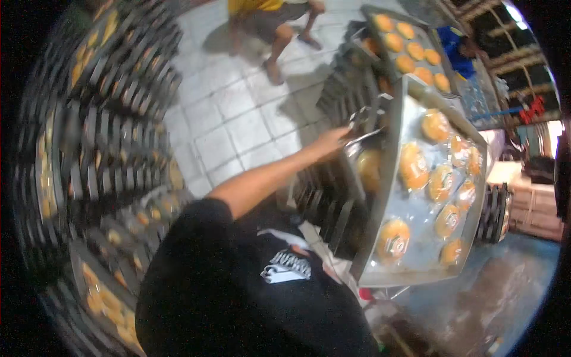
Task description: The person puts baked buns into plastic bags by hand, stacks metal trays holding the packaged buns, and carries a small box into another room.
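Note:
My left hand [340,138] reaches out to the left side of a metal tray [423,276]. Its blurred fingers are closed around something thin and shiny that I cannot make out. The tray carries several round golden buns [413,166] in clear wrappers with printed labels. Beside the hand, under the tray's left edge, another bun [370,169] shows on a lower dark tray. My right hand is not in view.
Stacked dark trays [113,178] with baked goods line the left. Behind stands another tray of buns [415,51]. A seated person [276,27] is on the tiled floor's [232,119] far side; another person in blue [457,50] is at the upper right.

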`<control>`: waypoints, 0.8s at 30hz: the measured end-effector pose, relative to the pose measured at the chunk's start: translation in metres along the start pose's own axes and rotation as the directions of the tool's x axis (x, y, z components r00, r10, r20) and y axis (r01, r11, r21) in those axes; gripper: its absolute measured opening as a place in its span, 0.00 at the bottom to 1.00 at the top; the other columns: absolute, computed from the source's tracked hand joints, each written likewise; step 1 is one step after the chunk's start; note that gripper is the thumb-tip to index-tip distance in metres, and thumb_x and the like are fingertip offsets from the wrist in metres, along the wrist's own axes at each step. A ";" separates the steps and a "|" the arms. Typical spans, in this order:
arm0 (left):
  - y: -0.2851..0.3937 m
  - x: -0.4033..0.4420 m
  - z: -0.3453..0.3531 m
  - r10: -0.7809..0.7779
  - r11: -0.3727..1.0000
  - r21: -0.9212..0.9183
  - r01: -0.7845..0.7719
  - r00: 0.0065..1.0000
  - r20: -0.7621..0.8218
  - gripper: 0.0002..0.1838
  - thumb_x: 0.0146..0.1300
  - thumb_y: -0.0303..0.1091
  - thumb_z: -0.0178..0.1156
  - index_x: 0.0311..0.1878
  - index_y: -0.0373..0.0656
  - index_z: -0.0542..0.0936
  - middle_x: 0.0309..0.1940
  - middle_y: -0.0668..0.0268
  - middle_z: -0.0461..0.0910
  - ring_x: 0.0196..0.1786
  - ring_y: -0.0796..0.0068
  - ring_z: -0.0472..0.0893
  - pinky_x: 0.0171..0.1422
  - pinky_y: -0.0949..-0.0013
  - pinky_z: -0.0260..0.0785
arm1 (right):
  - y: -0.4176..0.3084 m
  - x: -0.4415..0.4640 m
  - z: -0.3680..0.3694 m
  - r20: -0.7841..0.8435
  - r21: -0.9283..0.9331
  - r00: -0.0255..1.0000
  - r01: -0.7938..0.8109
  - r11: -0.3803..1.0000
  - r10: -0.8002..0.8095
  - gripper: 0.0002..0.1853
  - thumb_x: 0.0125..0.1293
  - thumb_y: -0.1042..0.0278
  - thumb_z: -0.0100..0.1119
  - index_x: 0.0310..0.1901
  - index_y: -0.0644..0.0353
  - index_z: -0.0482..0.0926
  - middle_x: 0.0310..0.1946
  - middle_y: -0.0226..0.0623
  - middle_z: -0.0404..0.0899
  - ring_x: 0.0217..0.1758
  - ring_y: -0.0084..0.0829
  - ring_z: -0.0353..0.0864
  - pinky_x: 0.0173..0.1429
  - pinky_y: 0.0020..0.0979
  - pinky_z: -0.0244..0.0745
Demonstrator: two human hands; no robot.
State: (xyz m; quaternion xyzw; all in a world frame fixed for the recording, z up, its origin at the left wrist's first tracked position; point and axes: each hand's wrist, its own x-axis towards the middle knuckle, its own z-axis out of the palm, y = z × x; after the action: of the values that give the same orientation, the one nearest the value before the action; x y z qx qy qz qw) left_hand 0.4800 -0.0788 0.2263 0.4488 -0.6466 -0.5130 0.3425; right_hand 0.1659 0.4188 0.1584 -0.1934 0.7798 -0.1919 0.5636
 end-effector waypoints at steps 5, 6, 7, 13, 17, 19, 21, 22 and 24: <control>0.027 0.006 -0.045 -0.215 0.969 -0.051 0.241 0.929 0.300 0.42 0.64 0.48 0.60 0.75 0.32 0.59 0.51 0.49 0.81 0.56 0.63 0.79 0.65 0.62 0.68 | -0.021 0.009 0.088 -0.100 0.151 0.994 -0.036 0.988 0.051 0.21 0.68 0.58 0.58 0.55 0.65 0.80 0.45 0.42 0.85 0.48 0.33 0.82 0.56 0.38 0.76; 0.011 0.014 -0.040 -0.216 0.969 -0.031 0.246 0.899 0.381 0.43 0.65 0.49 0.58 0.76 0.32 0.57 0.51 0.49 0.81 0.57 0.62 0.78 0.66 0.62 0.67 | -0.028 0.008 0.109 -0.123 0.188 0.990 -0.049 0.981 0.073 0.21 0.69 0.58 0.58 0.55 0.65 0.80 0.45 0.42 0.85 0.49 0.33 0.82 0.56 0.38 0.76; -0.015 0.020 -0.028 -0.282 0.953 0.024 0.301 0.862 0.422 0.41 0.67 0.51 0.56 0.75 0.33 0.59 0.51 0.48 0.81 0.58 0.61 0.78 0.66 0.61 0.66 | -0.036 0.007 0.129 -0.143 0.223 0.985 -0.061 0.973 0.094 0.21 0.69 0.57 0.58 0.55 0.65 0.80 0.45 0.42 0.85 0.49 0.33 0.82 0.56 0.38 0.76; 0.024 0.026 -0.030 -0.356 0.930 0.084 0.358 0.823 0.441 0.37 0.69 0.64 0.49 0.57 0.33 0.79 0.44 0.45 0.84 0.47 0.51 0.82 0.53 0.54 0.71 | -0.087 0.001 0.199 -0.210 0.350 0.955 -0.127 0.928 0.210 0.22 0.69 0.57 0.58 0.55 0.66 0.80 0.45 0.42 0.85 0.49 0.34 0.82 0.57 0.38 0.76; -0.030 0.016 -0.005 -0.244 0.966 0.014 0.259 0.888 0.390 0.31 0.63 0.52 0.52 0.49 0.26 0.80 0.41 0.36 0.82 0.48 0.41 0.82 0.54 0.50 0.71 | -0.107 0.004 0.219 -0.246 0.391 0.942 -0.120 0.913 0.229 0.22 0.69 0.56 0.58 0.56 0.66 0.80 0.45 0.43 0.85 0.49 0.34 0.82 0.57 0.38 0.76; -0.021 0.015 0.007 -0.247 0.945 -0.112 0.307 0.895 0.370 0.29 0.62 0.47 0.52 0.49 0.25 0.80 0.44 0.35 0.81 0.51 0.39 0.82 0.56 0.49 0.71 | -0.110 0.005 0.223 -0.262 0.398 0.935 -0.123 0.909 0.241 0.22 0.70 0.56 0.58 0.56 0.66 0.80 0.45 0.43 0.86 0.50 0.34 0.82 0.57 0.38 0.76; -0.013 0.010 -0.004 -0.282 0.958 0.037 0.286 0.902 0.328 0.29 0.62 0.45 0.52 0.55 0.27 0.79 0.51 0.34 0.79 0.57 0.37 0.79 0.62 0.50 0.69 | -0.115 0.005 0.231 -0.274 0.410 0.927 -0.127 0.903 0.255 0.22 0.70 0.56 0.58 0.56 0.66 0.79 0.46 0.43 0.86 0.50 0.34 0.82 0.58 0.38 0.76; -0.010 0.012 -0.010 -0.275 0.960 0.040 0.278 0.901 0.335 0.29 0.62 0.45 0.52 0.55 0.27 0.79 0.51 0.34 0.79 0.57 0.37 0.79 0.62 0.50 0.69 | -0.118 0.006 0.232 -0.280 0.416 0.924 -0.128 0.900 0.261 0.23 0.70 0.55 0.58 0.56 0.66 0.79 0.46 0.43 0.86 0.50 0.34 0.82 0.58 0.39 0.76; 0.005 0.019 -0.016 -0.506 0.862 0.252 0.440 0.712 0.487 0.31 0.64 0.47 0.53 0.62 0.30 0.75 0.56 0.37 0.78 0.60 0.36 0.76 0.66 0.51 0.66 | -0.120 0.009 0.237 -0.296 0.427 0.916 -0.126 0.896 0.270 0.23 0.70 0.55 0.58 0.56 0.66 0.79 0.46 0.43 0.86 0.50 0.34 0.83 0.58 0.39 0.76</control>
State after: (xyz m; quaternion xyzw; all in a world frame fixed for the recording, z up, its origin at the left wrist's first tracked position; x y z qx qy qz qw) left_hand 0.4866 -0.1025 0.2351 0.4562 -0.6081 -0.6493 -0.0225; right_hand 0.3991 0.2927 0.1449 0.0443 0.8271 -0.3183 0.4611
